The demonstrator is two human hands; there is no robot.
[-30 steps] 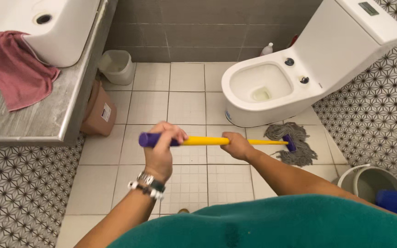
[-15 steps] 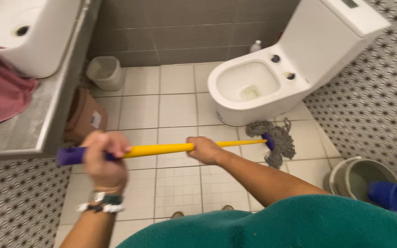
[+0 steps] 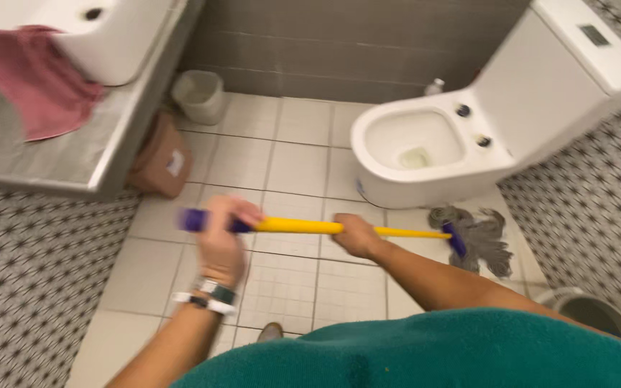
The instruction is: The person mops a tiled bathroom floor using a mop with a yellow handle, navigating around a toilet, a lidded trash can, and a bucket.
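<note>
left hand (image 3: 221, 241): closed round the mop handle near its purple end grip, fingers wrapped over the top; blurred, so finger detail can't be told; watch and a pale band on the wrist
right hand (image 3: 353, 236): closed on the handle further along, about mid-shaft, knuckles up; forearm runs back to a green top at the bottom of the view
mop handle (image 3: 303, 227): yellow shaft w/ purple grip at the left end and a purple clamp at the far end; lies almost level across the view, left to right, between both hands and on to the head
mop head (image 3: 477, 237): grey string strands spread flat on the floor, just beside the toilet base, at its front right
toilet (image 3: 425, 154): white, seat up, bowl open — tank behind it against the wall; a small white bottle at the wall near the tank
floor (image 3: 292, 165): pale square tiles w/ dark grout; patterned tile on the walls at both sides
surface (image 3: 52, 162): grey counter upper left, carrying a white basin w/ a pink cloth draped over its edge
under the surface: a brown bin and, further back, a small white bin
bucket (image 3: 598, 312): grey, only its rim shows lower right, near the mop head — contents hidden
</note>
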